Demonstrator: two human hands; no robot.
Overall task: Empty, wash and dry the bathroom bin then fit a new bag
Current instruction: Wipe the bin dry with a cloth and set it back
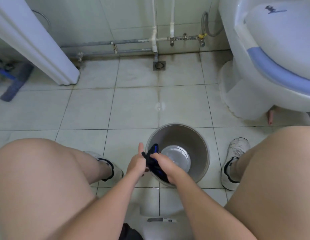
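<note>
Head view: the round grey plastic bin (pixel 178 153) stands on the tiled floor (pixel 98 110), lower centre of the frame. Both grips clench a black-and-blue cloth (pixel 153 161) at its near rim, left hand (pixel 136 163) outside, right hand (pixel 165 166) reaching inside. Pressing sideways could tip the bin.

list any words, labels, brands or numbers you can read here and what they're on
None can be read.
toilet lid: a dark mark near its top, a small graphic or scribble, not legible as letters.
bin: grey, no label showing on the inner wall or rim.
dark cloth held by left hand and right hand: blue trim, no lettering visible.
right shoe: dark patch at the side, too blurred to tell.
</note>
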